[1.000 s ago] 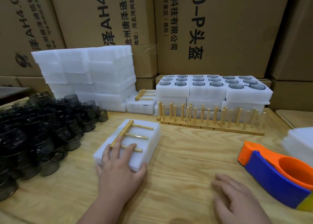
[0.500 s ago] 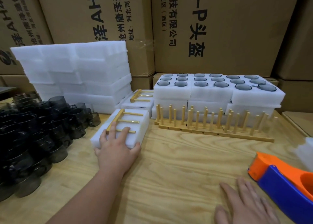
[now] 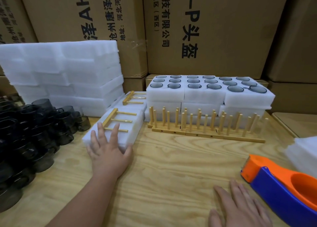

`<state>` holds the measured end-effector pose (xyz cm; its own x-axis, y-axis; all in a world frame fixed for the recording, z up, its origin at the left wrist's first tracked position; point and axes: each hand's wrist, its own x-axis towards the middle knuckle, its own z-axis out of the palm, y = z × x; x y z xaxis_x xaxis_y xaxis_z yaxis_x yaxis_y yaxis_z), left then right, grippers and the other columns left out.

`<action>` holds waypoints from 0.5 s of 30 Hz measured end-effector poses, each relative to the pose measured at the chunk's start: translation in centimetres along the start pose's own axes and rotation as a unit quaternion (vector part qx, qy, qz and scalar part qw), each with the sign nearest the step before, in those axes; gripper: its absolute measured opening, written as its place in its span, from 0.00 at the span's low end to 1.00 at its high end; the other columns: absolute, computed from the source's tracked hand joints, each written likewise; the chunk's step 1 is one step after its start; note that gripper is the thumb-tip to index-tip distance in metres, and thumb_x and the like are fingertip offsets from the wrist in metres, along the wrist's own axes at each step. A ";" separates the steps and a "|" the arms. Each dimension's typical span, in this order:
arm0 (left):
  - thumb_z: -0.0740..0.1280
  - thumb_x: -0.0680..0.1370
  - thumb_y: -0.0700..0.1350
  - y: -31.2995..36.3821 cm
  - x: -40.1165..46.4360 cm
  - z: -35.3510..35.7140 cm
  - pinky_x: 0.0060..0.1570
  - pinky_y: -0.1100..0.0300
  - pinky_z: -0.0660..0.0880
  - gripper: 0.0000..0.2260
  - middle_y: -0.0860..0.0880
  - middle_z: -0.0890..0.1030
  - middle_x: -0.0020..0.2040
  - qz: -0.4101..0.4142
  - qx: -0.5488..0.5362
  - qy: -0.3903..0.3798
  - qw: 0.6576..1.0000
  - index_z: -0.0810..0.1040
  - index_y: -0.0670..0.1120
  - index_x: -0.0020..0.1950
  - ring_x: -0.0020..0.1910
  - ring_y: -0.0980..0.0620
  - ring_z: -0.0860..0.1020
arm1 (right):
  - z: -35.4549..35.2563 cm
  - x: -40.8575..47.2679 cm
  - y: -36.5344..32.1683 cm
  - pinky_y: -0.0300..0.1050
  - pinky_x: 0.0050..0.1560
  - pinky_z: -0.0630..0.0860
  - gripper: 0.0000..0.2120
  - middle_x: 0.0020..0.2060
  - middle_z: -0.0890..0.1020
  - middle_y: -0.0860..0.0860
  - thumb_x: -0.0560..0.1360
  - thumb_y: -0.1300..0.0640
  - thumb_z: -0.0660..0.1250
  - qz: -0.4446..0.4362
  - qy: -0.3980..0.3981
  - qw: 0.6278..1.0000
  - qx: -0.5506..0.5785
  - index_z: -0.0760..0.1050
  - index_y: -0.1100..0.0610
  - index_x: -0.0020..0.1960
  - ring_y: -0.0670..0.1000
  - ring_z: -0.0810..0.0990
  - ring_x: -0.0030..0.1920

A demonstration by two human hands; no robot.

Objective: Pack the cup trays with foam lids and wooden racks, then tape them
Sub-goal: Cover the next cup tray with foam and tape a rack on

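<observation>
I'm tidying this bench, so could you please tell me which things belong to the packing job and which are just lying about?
Part of the job:
- packed foam tray with a wooden rack on top, under the left hand
- cup trays
- upright wooden racks
- foam lid stack
- tape dispenser
- loose dark cups

Just lying about:
- cardboard boxes behind
- right hand, resting flat on the table

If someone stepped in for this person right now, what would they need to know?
Left hand: fingers spread flat on a packed foam block with a wooden rack lying on top, at the table's left.
Right hand: flat on the table, holding nothing, beside the tape dispenser.
Done: a second racked block sits just behind.
Left: open cup trays at the back need foam lids and the upright racks in front of them, then tape.
</observation>
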<state>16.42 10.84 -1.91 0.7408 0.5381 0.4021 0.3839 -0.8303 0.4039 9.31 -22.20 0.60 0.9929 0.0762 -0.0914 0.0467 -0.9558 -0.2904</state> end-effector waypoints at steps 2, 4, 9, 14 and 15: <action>0.67 0.75 0.61 0.2 -1.1 0.1 0.78 0.39 0.43 0.43 0.52 0.33 0.82 -0.011 -0.010 0.012 1.000 0.43 0.63 0.81 0.81 0.46 0.35 | -0.1 0.2 0.1 0.44 0.78 0.45 0.37 0.82 0.38 0.44 0.72 0.28 0.52 0.003 0.004 1.000 0.011 0.47 0.33 0.79 0.43 0.39 0.81; 0.68 0.74 0.61 0.5 -1.8 0.0 0.78 0.39 0.40 0.46 0.52 0.31 0.81 -0.018 -0.024 0.012 0.999 0.39 0.63 0.81 0.81 0.46 0.35 | -0.1 0.3 0.1 0.45 0.78 0.45 0.36 0.82 0.38 0.45 0.74 0.29 0.54 0.001 0.007 1.000 0.020 0.47 0.34 0.79 0.44 0.39 0.81; 0.69 0.75 0.61 2.6 -2.6 -0.6 0.77 0.37 0.37 0.44 0.50 0.35 0.83 0.040 -0.025 0.010 0.999 0.45 0.60 0.82 0.80 0.48 0.33 | 0.0 0.2 0.3 0.46 0.78 0.45 0.36 0.82 0.38 0.46 0.74 0.30 0.54 -0.004 0.018 0.999 0.031 0.48 0.34 0.79 0.45 0.39 0.81; 0.68 0.76 0.59 7.8 0.1 -2.2 0.79 0.42 0.40 0.36 0.49 0.48 0.84 0.139 -0.049 0.004 0.989 0.55 0.61 0.81 0.82 0.47 0.43 | 1.1 -0.7 0.7 0.47 0.78 0.45 0.36 0.82 0.39 0.45 0.72 0.30 0.53 -0.020 0.061 0.998 0.003 0.48 0.30 0.77 0.45 0.39 0.81; 0.68 0.76 0.58 9.1 1.0 -2.5 0.80 0.43 0.45 0.35 0.48 0.51 0.83 0.162 -0.055 -0.008 0.985 0.56 0.60 0.80 0.82 0.46 0.46 | 1.3 -0.7 0.7 0.47 0.78 0.45 0.36 0.82 0.39 0.45 0.71 0.30 0.54 -0.020 0.064 0.998 -0.001 0.49 0.30 0.77 0.46 0.39 0.82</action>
<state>19.24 4.20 4.23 0.8233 0.2441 0.5125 0.0637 -0.9368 0.3439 8.49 -22.60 -0.76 0.9962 0.0767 0.0421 0.0857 -0.9536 -0.2887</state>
